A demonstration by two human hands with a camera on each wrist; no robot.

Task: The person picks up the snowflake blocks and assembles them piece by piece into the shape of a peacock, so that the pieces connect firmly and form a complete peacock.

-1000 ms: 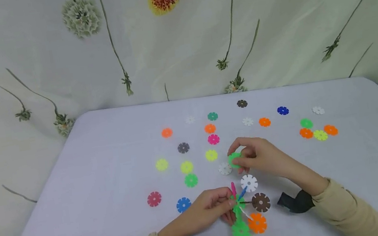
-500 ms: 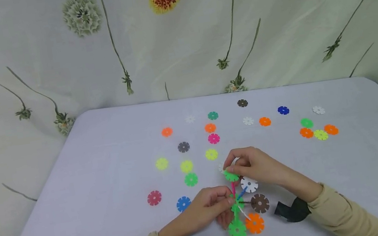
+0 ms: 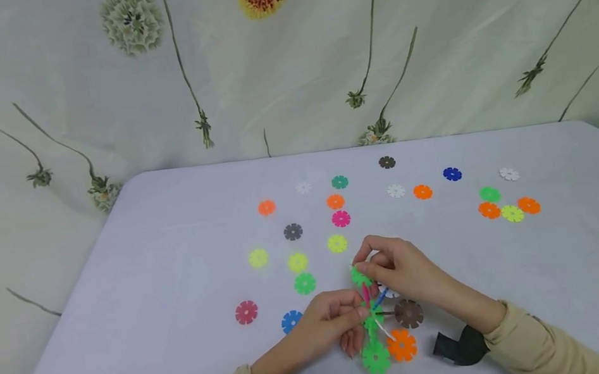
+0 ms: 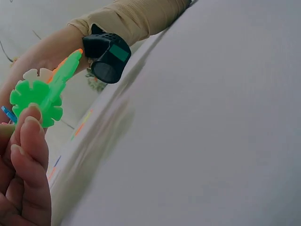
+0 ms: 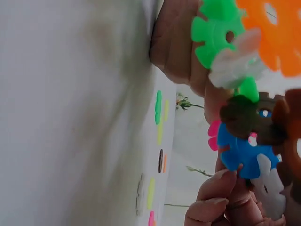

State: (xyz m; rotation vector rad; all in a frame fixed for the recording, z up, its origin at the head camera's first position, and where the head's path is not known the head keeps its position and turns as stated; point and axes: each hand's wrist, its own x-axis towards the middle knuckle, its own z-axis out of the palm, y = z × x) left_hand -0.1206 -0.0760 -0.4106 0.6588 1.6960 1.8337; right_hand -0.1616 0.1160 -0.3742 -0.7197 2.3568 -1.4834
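Note:
In the head view my left hand [image 3: 324,324] pinches the green center disc [image 3: 373,314] of a cluster of slotted plastic snowflake discs. A pink disc [image 3: 366,293], a blue disc [image 3: 381,298], a brown disc [image 3: 408,313], an orange disc [image 3: 402,345] and a lower green disc [image 3: 376,357] stick out from it. My right hand [image 3: 402,265] pinches another green disc [image 3: 360,276] between thumb and forefinger, its lower rim right at the pink one. From the right wrist, a white disc [image 5: 270,190] shows at the blue one. The right hand partly covers that white disc in the head view.
Loose discs lie scattered over the white table [image 3: 148,297], among them a red disc [image 3: 246,312], a blue disc [image 3: 292,321] and a yellow disc [image 3: 337,243]. A small group with a lime disc [image 3: 513,213] sits at right. Flower-printed cloth [image 3: 304,58] hangs behind.
My right hand has come down and left with its green disc, from above the cluster to the pink disc's top. My left hand keeps its grip, with the cluster shifted slightly.

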